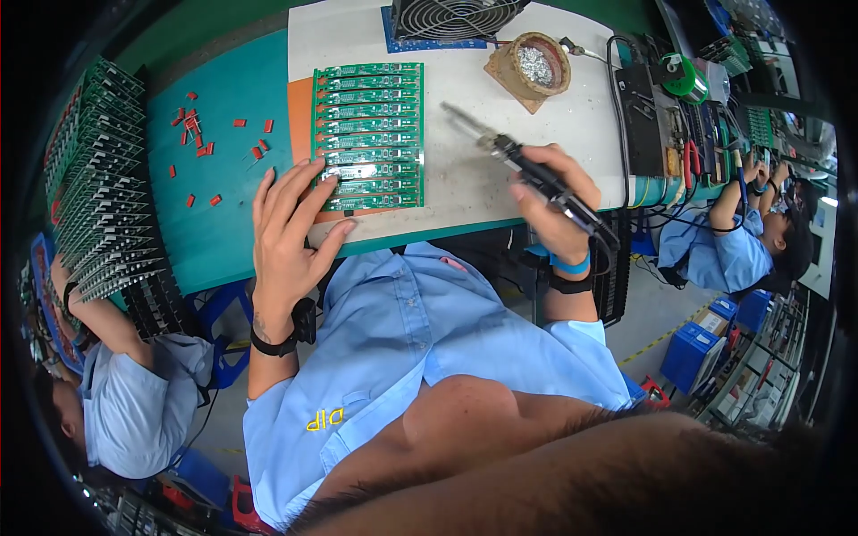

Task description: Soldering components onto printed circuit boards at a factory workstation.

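A green circuit board panel, made of several narrow strips side by side, lies flat on a white sheet with an orange piece under its left side. My left hand rests at the panel's lower left, fingers spread and fingertips touching its edge, gripping nothing. In my right hand is a soldering iron, its black handle wrapped by my fingers. The iron's metal tip is blurred and points up and left, apart from the board. Red two-legged components lie scattered on the green mat left of the panel.
A brown pot of silvery material stands at the back right, near a black fan. Stacked circuit boards fill the left side. Solder wire, red-handled pliers and cables lie right. Co-workers sit on both sides.
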Available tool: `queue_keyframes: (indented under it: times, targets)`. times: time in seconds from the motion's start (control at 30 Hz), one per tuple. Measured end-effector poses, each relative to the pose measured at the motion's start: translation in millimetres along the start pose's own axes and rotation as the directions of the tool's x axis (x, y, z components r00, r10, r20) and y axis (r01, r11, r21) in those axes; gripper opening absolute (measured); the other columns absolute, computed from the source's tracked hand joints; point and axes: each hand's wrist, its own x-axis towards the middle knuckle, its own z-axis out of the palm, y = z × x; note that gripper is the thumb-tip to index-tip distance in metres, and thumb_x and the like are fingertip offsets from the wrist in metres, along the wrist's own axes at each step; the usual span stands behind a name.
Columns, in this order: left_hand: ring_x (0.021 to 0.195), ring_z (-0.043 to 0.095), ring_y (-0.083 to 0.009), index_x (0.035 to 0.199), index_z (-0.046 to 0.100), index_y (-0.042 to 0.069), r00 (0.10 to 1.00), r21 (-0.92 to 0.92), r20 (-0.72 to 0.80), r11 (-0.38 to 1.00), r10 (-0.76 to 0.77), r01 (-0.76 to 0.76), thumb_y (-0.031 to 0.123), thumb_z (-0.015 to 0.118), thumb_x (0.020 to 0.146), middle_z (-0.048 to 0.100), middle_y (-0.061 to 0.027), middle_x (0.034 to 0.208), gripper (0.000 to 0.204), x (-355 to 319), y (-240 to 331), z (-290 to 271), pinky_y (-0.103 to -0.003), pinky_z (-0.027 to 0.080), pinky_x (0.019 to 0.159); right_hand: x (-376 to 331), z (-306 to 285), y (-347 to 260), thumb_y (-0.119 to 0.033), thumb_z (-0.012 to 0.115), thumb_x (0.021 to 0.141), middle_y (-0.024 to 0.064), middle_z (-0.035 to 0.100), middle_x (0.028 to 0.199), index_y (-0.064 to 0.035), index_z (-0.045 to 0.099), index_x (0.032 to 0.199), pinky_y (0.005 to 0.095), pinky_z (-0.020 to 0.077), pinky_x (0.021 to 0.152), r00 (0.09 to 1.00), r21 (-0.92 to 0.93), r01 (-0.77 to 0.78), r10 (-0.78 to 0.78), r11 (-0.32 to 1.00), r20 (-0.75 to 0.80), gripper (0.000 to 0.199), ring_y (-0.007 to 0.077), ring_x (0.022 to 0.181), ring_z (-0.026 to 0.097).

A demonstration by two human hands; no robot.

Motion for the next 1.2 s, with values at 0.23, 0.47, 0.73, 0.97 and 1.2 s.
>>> queue_keyframes:
  times: [0.23, 0.47, 0.73, 0.97, 1.2]
  targets:
    - [0.138, 0.057, -0.0343, 0.144, 0.060, 0.003, 0.999, 0.069, 0.010, 0.997, -0.045, 0.044, 0.021, 0.082, 0.086, 0.058, -0.0144, 0.152, 0.065, 3, 13, 5, -0.056, 0.034, 0.122, -5, 7, 35, 0.002, 0.081, 0.087, 0.0111, 0.069, 0.120, 0.0016, 0.058, 0.142, 0.0305, 0.0552, 0.090, 0.903, 0.069, -0.200, 0.211, 0.977, -0.375, 0.059, 0.0149, 0.101, 0.064]
    - [0.133, 0.058, -0.0354, 0.148, 0.054, 0.001, 0.985, 0.069, -0.146, 0.992, -0.094, 0.105, 0.011, 0.075, 0.081, 0.057, -0.0165, 0.150, 0.071, 4, 24, 24, -0.053, 0.039, 0.113, -8, 8, 40, 0.002, 0.082, 0.088, 0.0120, 0.068, 0.124, 0.0022, 0.055, 0.146, 0.0310, 0.0533, 0.098, 0.950, 0.011, -0.043, 0.044, 0.999, -0.310, 0.063, 0.0152, 0.106, 0.063]
    - [0.129, 0.058, -0.0347, 0.148, 0.054, 0.000, 0.994, 0.181, -0.099, 0.981, -0.052, 0.069, 0.008, 0.068, 0.077, 0.057, -0.0177, 0.150, 0.072, 8, 23, 11, -0.047, 0.038, 0.109, -12, 7, 31, -0.001, 0.084, 0.087, 0.0124, 0.069, 0.122, 0.0028, 0.059, 0.141, 0.0316, 0.0532, 0.098, 0.955, 0.047, 0.007, 0.007, 0.999, -0.296, 0.059, 0.0168, 0.104, 0.065]
    - [0.131, 0.058, -0.0351, 0.145, 0.058, 0.000, 0.994, 0.064, -0.094, 0.996, -0.057, 0.063, 0.008, 0.067, 0.078, 0.057, -0.0179, 0.151, 0.068, -1, 6, 9, -0.048, 0.039, 0.111, -25, 18, -23, 0.001, 0.083, 0.081, 0.0123, 0.072, 0.104, 0.0042, 0.068, 0.125, 0.0298, 0.0530, 0.081, 0.996, 0.098, -0.076, 0.071, 0.992, 0.061, 0.047, 0.0177, 0.088, 0.067]
    - [0.132, 0.059, -0.0378, 0.139, 0.065, 0.001, 0.989, -0.053, -0.127, 0.996, -0.076, 0.070, 0.005, 0.070, 0.086, 0.059, -0.0188, 0.150, 0.054, -1, 5, 11, -0.041, 0.052, 0.104, -19, 31, -18, 0.004, 0.080, 0.077, 0.0129, 0.071, 0.091, 0.0040, 0.071, 0.119, 0.0303, 0.0510, 0.075, 0.995, 0.094, -0.028, 0.018, 0.995, 0.103, 0.043, 0.0201, 0.081, 0.066]
